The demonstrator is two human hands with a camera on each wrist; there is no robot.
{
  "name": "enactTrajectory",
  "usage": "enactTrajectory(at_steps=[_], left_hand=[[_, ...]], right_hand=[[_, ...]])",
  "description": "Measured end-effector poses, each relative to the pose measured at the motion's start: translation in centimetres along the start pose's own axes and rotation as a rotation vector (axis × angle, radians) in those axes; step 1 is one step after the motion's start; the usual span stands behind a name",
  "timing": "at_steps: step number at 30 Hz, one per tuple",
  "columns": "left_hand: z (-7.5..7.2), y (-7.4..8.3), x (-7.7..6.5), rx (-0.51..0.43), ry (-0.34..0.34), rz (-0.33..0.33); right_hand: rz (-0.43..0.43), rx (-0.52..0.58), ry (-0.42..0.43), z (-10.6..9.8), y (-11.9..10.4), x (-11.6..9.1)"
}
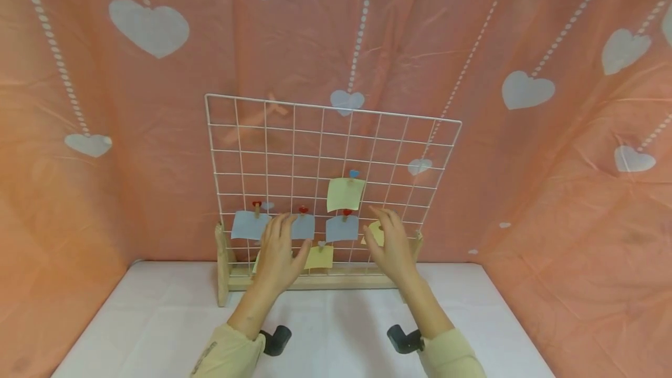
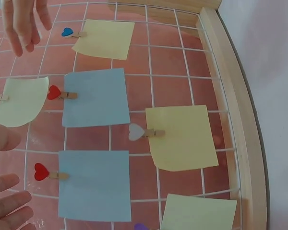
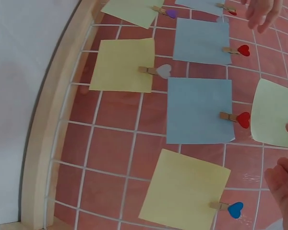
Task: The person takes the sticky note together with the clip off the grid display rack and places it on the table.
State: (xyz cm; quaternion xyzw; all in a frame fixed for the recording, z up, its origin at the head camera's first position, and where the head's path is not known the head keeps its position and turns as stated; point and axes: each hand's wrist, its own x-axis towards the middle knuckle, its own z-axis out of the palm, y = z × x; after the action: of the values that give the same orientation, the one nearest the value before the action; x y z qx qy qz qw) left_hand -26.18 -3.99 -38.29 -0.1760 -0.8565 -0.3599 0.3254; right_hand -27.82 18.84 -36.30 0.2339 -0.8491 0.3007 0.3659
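My left hand (image 1: 279, 256) is held up before a white wire grid (image 1: 320, 107), fingers loosely bent and gripping nothing. It overlaps a blue note (image 1: 303, 227) in the head view. To the right, my right hand (image 1: 392, 248) is raised likewise, thumb and fingers apart, partly covering a yellow note (image 1: 375, 231). Between the hands, another blue note (image 1: 342, 229) hangs below a pale green note (image 1: 345, 194). Small wooden clothespins with coloured hearts fix the notes to the wires, such as a red heart clothespin (image 3: 237, 119) and a white heart clothespin (image 2: 146, 132).
A wooden stand (image 1: 341, 282) carries the grid on a white table (image 1: 168, 308). Behind hangs a pink cloth (image 1: 294, 57) printed with white hearts. A third blue note (image 1: 247, 225) is clipped at left, and a yellow note (image 1: 319, 258) hangs low. Black wrist devices (image 1: 277, 340) sit at the cuffs.
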Motion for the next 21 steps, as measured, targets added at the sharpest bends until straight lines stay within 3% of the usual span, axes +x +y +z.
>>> enactTrajectory(at_steps=[17, 21], left_hand=[[1.6, 1.0, 1.7, -0.162, 0.048, -0.115], [1.8, 1.3, 2.1, -0.224, 0.041, -0.169]], right_hand=[[0.099, 0.107, 0.068, 0.2, -0.7, 3.6], [0.132, 0.203, 0.095, 0.5, -0.8, 4.4]])
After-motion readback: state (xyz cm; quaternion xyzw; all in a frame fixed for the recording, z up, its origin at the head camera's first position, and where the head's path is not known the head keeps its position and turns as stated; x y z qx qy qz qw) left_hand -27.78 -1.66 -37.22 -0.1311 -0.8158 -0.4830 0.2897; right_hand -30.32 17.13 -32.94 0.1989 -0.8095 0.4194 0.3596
